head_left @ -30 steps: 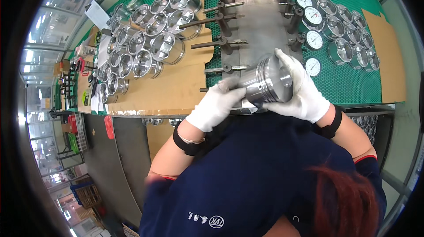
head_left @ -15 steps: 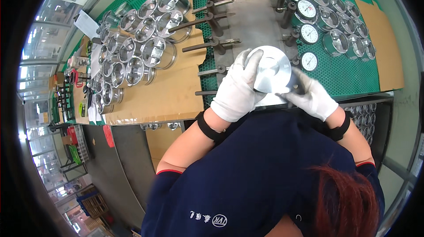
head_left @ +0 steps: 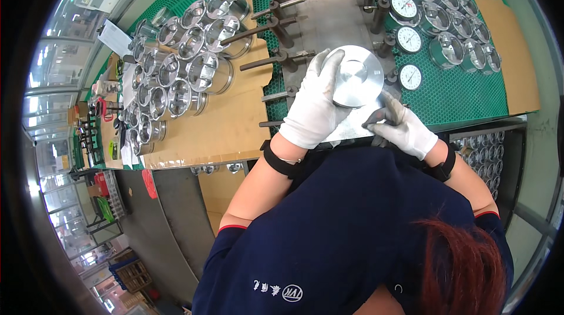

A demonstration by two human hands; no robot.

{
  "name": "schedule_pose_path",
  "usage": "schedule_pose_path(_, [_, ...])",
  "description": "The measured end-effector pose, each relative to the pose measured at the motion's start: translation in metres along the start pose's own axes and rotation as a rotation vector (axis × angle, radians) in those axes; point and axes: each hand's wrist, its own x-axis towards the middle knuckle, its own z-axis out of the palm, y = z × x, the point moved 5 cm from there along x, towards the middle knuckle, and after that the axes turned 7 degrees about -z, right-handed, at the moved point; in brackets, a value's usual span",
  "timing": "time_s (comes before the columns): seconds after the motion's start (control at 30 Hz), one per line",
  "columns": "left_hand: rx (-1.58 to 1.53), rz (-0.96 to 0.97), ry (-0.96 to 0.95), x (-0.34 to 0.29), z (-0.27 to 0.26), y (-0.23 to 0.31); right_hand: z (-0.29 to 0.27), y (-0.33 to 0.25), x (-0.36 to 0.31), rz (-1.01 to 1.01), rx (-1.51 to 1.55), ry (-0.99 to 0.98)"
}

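Note:
My left hand (head_left: 315, 105), in a white glove, grips a round silver metal piston (head_left: 359, 77) by its left edge, its flat machined top facing up. The piston is over the front part of a grey steel plate (head_left: 329, 12). My right hand (head_left: 405, 130), also gloved, is just below and right of the piston, apart from it. Its fingers are curled together around a dark patch; whether this is a small object or soiled glove fingertips is unclear. A light sheet or surface (head_left: 351, 125) shows between the hands.
Clamp-like dark rods (head_left: 282, 30) line the plate's left side; dial gauges (head_left: 408, 39) on posts line its right. Several pistons (head_left: 178, 98) stand on cardboard (head_left: 235, 121) at left. More pistons (head_left: 447, 51) rest on the green mat (head_left: 470, 98) at right.
My right hand has come away from the piston, moving down with its fingers curling. My left hand has shifted the piston slightly up and left.

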Motion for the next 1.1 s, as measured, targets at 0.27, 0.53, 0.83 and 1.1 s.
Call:
schedule_pose_path(0.27, [0.026,-0.021,0.016,-0.001,0.005,-0.005,-0.001,0.003,0.001,-0.009,-0.014,0.001])
schedule_pose_path(0.53, [0.030,-0.056,0.026,-0.003,0.007,-0.005,-0.002,0.008,0.003,-0.021,0.013,0.009])
schedule_pose_path(0.83, [-0.284,-0.398,-0.195,-0.001,-0.006,0.001,-0.009,-0.022,-0.009,-0.226,-0.185,0.019])
schedule_pose_path(1.1, [-0.537,-0.168,-0.087,0.006,-0.049,0.046,-0.104,-0.007,-0.075,-0.442,0.398,0.424])
